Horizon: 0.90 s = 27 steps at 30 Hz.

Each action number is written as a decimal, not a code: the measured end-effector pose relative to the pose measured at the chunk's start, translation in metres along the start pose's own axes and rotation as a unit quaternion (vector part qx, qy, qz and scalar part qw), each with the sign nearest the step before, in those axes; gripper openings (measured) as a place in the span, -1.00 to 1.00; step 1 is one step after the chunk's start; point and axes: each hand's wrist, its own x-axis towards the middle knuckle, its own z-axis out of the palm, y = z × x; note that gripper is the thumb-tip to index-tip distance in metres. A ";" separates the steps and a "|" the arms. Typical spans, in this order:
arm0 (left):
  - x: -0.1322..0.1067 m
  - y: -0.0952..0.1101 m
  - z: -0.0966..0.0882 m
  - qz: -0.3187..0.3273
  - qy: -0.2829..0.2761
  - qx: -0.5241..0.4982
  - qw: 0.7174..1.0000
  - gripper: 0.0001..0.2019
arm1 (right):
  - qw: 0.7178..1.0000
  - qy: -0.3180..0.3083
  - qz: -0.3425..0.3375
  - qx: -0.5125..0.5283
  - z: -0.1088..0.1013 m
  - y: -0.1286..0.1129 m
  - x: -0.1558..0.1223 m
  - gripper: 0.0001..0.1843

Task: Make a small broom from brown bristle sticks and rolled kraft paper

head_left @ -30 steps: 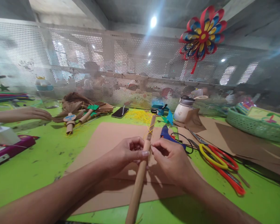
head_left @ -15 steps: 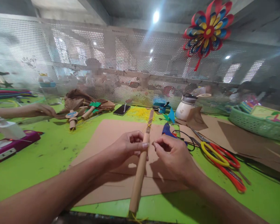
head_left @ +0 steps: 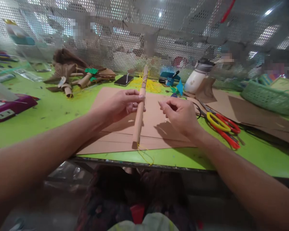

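Observation:
My left hand (head_left: 121, 104) is closed around a rolled brown paper stick (head_left: 139, 115), held nearly upright over a sheet of brown cardboard (head_left: 115, 93) on the green table (head_left: 45, 115). Thin yellow string (head_left: 145, 154) hangs from the stick's lower end, and more is wound near its top. My right hand (head_left: 180, 115) hovers just to the right of the stick, thumb and forefinger pinched together; whether a strand lies between them is too fine to see.
Red and yellow scissors (head_left: 221, 123) lie to the right, with a white jar (head_left: 195, 78) and a green basket (head_left: 267, 96) behind. Finished paper brooms (head_left: 72, 77), a phone (head_left: 124, 80) and loose yellow string (head_left: 151, 85) sit at the back by a perforated screen. A magenta box (head_left: 9, 107) is at left.
The camera has tilted down, bringing the table edge and my lap into view. My right hand has drawn a little away from the stick. The other person's hand at left is gone from view.

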 end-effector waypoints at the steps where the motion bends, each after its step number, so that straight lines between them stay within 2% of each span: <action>1: 0.000 0.000 0.000 0.000 0.001 0.001 1.000 -0.97 | 1.000 0.010 0.000 -0.001 0.000 0.002 0.000 -0.69; 8: 0.000 0.000 0.002 -0.001 0.014 0.001 1.000 -0.93 | 0.998 0.058 -0.018 0.020 0.002 0.014 0.001 -0.75; 18: 0.002 -0.001 0.002 0.001 0.004 0.001 1.000 -0.87 | 0.997 0.042 -0.061 0.039 0.002 0.008 -0.003 -0.75; 27: 0.003 -0.004 0.000 -0.002 -0.007 0.003 1.000 -0.88 | 0.997 0.018 -0.067 0.032 0.001 0.007 -0.003 -0.78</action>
